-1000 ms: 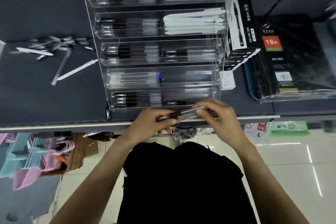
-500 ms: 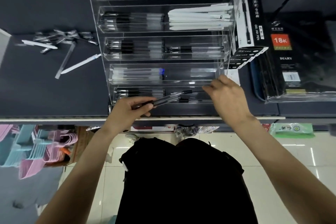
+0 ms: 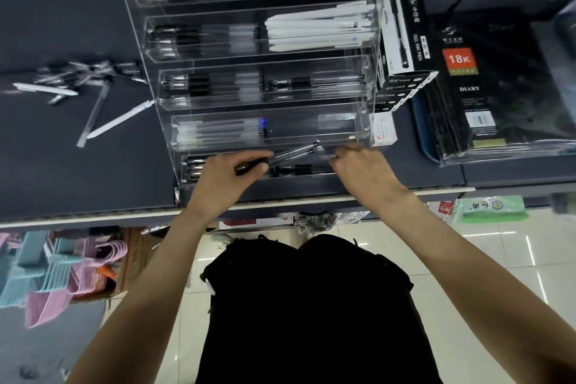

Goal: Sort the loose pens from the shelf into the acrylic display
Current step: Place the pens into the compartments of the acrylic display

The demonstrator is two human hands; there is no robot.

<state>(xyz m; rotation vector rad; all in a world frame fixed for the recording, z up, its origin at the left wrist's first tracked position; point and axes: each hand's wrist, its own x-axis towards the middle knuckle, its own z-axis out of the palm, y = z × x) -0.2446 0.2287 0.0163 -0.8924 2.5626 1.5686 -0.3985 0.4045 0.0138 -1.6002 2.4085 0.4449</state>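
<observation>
A tiered clear acrylic display [image 3: 372, 97] stands on the dark shelf, its trays holding black-grip pens on the left and white pens at the upper right. My left hand [image 3: 224, 178] grips a small bunch of clear black-tipped pens [image 3: 290, 154] and holds them slanted over the right half of the lowest tray. My right hand [image 3: 364, 171] is at that tray's right end with curled fingers; what they touch is blurred. A heap of loose pens [image 3: 84, 72] lies on the shelf to the left, with a white pen [image 3: 120, 118] and a clear pen [image 3: 93, 112] nearer the display.
A black-and-white gel pen box [image 3: 402, 37] leans against the display's right side. Wrapped black diaries [image 3: 495, 84] lie further right. The shelf's pale front edge [image 3: 93, 218] runs below my hands. Pastel hangers [image 3: 46, 277] sit on the floor at lower left.
Both hands rose from the shelf's front edge to the lowest tray. My right hand let go of the pen bunch, which my left hand now holds alone over the tray.
</observation>
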